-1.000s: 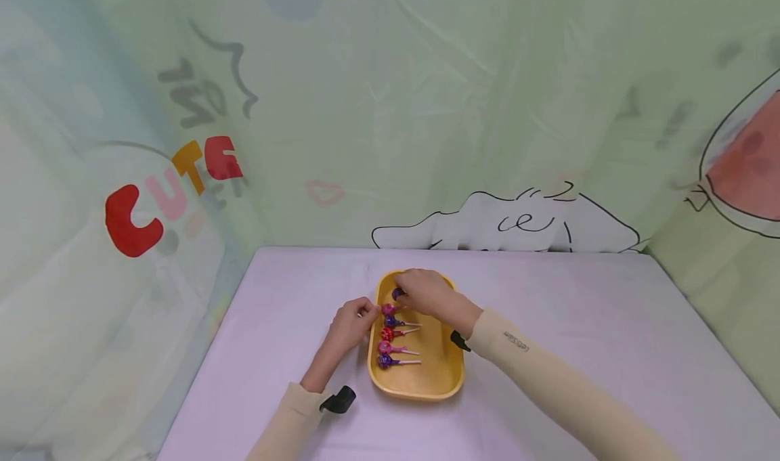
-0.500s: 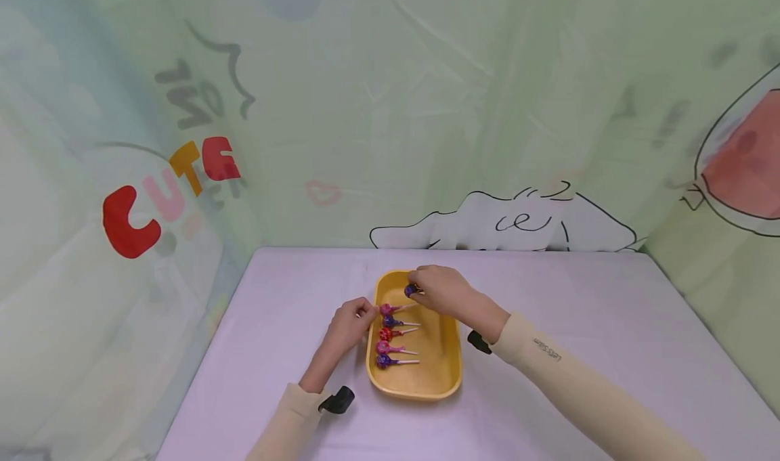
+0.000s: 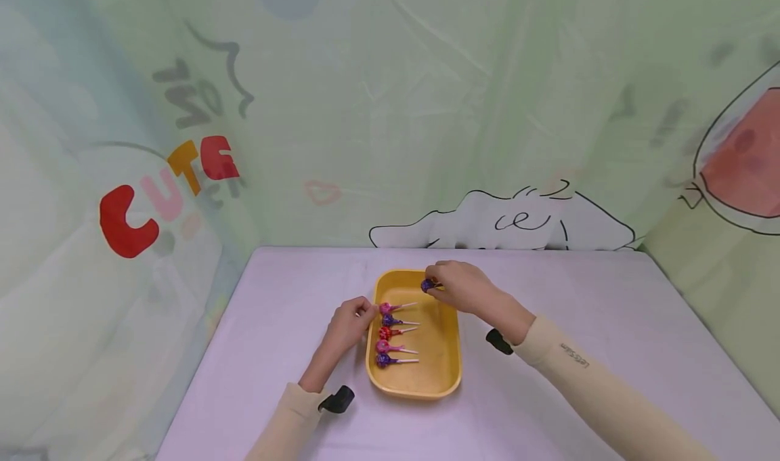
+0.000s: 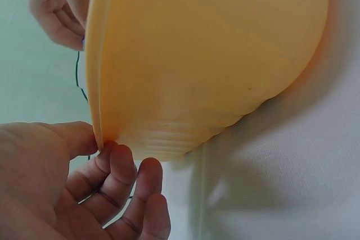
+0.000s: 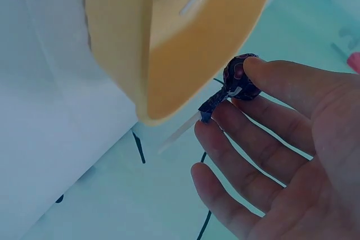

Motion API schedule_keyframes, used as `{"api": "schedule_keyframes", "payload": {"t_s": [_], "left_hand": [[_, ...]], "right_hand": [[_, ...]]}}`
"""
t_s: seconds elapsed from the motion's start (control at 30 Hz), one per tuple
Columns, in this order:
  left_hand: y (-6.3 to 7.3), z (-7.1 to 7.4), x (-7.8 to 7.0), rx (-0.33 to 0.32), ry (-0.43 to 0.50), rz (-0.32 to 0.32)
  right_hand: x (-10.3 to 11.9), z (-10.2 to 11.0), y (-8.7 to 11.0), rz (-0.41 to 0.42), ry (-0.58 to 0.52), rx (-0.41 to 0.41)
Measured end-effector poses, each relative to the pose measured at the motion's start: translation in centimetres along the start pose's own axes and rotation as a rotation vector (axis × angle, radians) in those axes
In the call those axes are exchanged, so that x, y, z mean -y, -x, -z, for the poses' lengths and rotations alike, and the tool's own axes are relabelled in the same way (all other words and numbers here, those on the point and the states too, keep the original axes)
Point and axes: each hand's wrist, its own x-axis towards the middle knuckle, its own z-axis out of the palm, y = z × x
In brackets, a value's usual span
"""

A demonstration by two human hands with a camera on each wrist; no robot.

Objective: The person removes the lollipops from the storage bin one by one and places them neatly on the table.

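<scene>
My right hand (image 3: pixel 462 286) pinches a dark purple wrapped lollipop (image 5: pixel 241 78) by its round head, between thumb and fingers, over the far right corner of a yellow tray (image 3: pixel 439 386). Its white stick angles away from the fingers in the right wrist view. My left hand (image 3: pixel 352 322) grips the tray's left rim, thumb on one side and fingertips (image 4: pixel 122 161) on the other. Inside the tray several lollipops lie in a column along the left side, sticks to the right: a pink one (image 3: pixel 386 308) farthest, then purple, red (image 3: pixel 386 333), pink, and purple (image 3: pixel 384 360) nearest.
The tray stands on a table with a pale lilac cover (image 3: pixel 548 380). A printed curtain (image 3: pixel 378 109) hangs behind and at the sides, meeting the table's far edge. A black wrist camera (image 3: pixel 338 400) sits on the left forearm, another (image 3: pixel 500 341) on the right.
My right hand has moved right and slightly away with the purple lollipop, from over the tray's far left part to its far right corner. The left hand stays on the rim.
</scene>
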Motion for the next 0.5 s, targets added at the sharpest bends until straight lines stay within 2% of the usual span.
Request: {"api": "schedule_keyframes", "payload": {"t_s": [0.37,0.5], "left_hand": [[-0.2,-0.2,0.3,-0.008,-0.012,0.014],[-0.3,-0.2,0.3,-0.009,-0.013,0.011]], "right_hand": [[-2.3,-0.1,1.6,0.006,-0.03,-0.055],[-3.4,-0.5,2.3,-0.026,-0.054,-0.055]]}}
